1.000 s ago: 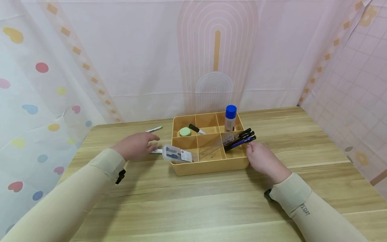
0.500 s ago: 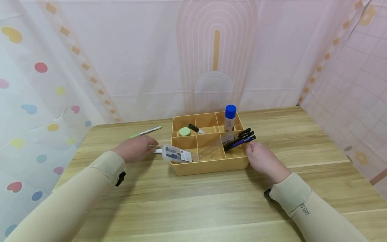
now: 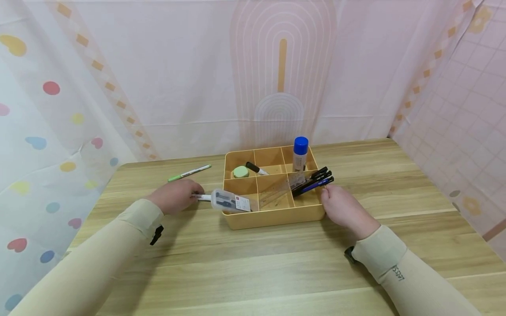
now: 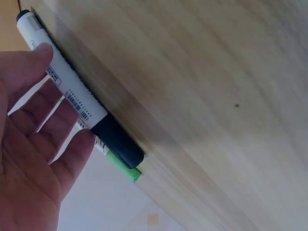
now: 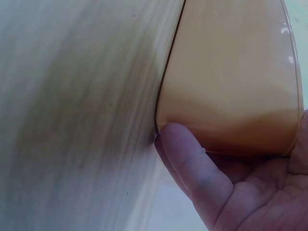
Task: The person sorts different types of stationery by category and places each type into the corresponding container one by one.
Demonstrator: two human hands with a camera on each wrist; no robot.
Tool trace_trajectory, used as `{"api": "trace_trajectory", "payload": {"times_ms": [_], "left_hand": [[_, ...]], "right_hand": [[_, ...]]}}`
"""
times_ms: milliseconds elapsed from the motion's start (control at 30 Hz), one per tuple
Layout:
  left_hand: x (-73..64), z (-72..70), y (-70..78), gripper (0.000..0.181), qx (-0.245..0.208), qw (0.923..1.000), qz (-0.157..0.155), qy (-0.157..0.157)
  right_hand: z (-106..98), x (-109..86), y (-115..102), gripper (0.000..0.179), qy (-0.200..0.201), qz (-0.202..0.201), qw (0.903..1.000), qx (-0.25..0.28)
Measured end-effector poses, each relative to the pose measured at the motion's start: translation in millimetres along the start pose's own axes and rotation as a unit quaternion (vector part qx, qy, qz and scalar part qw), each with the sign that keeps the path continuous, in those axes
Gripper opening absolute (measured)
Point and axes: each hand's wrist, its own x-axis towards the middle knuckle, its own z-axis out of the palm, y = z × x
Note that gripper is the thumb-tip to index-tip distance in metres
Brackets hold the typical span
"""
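Observation:
Left of the yellow desk organizer (image 3: 276, 217), my left hand (image 3: 175, 197) pinches a white marker (image 3: 204, 198) by its barrel. The left wrist view shows the thumb on the near side of this marker (image 4: 72, 86) and fingers behind it; its dark cap points away from the organizer. My right hand (image 3: 343, 207) holds the organizer's front right corner. Seen from the right wrist, fingers of that hand (image 5: 236, 192) press against the corner of the organizer wall (image 5: 226, 72). Behind my left hand, a green-and-white marker (image 3: 189, 173) lies on the table.
In the organizer are a light-green round-cornered item (image 3: 240, 172), a black-capped marker (image 3: 256, 168), a blue-capped bottle (image 3: 300, 151), several pens (image 3: 314, 184) and a clear ruler (image 3: 276, 193). A clear case (image 3: 230, 201) with a compass leans over its left front edge. A patterned cloth (image 3: 189, 79) hangs behind the table.
My left hand has come down from above the table and taken hold of the white marker, uncovering more of the green-and-white one. The right hand stays at the organizer's corner.

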Motion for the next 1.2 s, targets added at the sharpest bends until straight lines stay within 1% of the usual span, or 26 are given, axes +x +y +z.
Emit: {"api": "trace_trajectory", "payload": {"times_ms": [133, 333, 600, 767, 900, 1033, 1133, 1200], "left_hand": [[0.9, 2.3, -0.9, 0.020, 0.006, 1.0000, 0.001, 0.000], [0.9, 4.1, -1.0, 0.022, 0.011, 0.9999, -0.013, 0.002], [1.4, 4.7, -0.1, 0.019, 0.027, 0.9996, -0.010, 0.008], [1.4, 4.6, -0.5, 0.017, 0.026, 0.9995, -0.019, -0.001], [0.4, 2.4, -0.6, 0.017, 0.021, 0.9994, -0.028, -0.005], [1.4, -1.2, -2.4, 0.015, 0.015, 0.9996, -0.025, 0.003], [3.1, -5.0, -3.3, 0.014, 0.015, 0.9997, -0.015, 0.009], [4.1, -8.0, -3.3, 0.014, 0.014, 0.9997, -0.017, 0.011]], "right_hand": [[0, 0.0, 0, 0.035, 0.000, 0.000, 1.0000, 0.004], [-1, -0.6, -1, 0.036, -0.002, 0.000, 1.0000, 0.002], [-1, -1.0, -2, 0.035, 0.001, -0.001, 1.0000, -0.001], [-1, -0.5, -1, 0.035, 0.001, 0.000, 1.0000, 0.001], [0, -0.4, -1, 0.035, 0.000, -0.001, 1.0000, 0.004], [0, -0.4, 0, 0.035, 0.000, 0.001, 1.0000, 0.002], [-1, -0.7, -1, 0.036, -0.001, 0.004, 1.0000, 0.000], [-1, -0.8, -1, 0.036, -0.002, 0.005, 1.0000, 0.000]]}}
